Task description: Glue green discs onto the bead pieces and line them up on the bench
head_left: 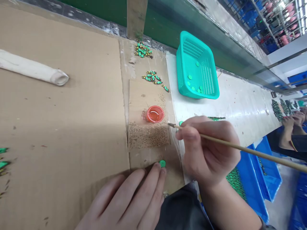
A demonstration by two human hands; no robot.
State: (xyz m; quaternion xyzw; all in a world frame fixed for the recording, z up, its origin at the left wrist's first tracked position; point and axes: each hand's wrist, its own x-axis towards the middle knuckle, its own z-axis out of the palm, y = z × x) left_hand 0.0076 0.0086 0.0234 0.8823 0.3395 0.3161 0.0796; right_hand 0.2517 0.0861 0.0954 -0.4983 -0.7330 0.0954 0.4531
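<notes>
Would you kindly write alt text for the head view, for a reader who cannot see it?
A right hand holds a thin brush, tip near a small red cup, while left hand fingertips touch a green disc on a cardboard-covered bench. A teal basket holding more discs stands behind.

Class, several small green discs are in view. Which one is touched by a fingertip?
The green disc on the cardboard, at the fingertips of the left hand. The other green discs lie in the turquoise basket, untouched.
</notes>
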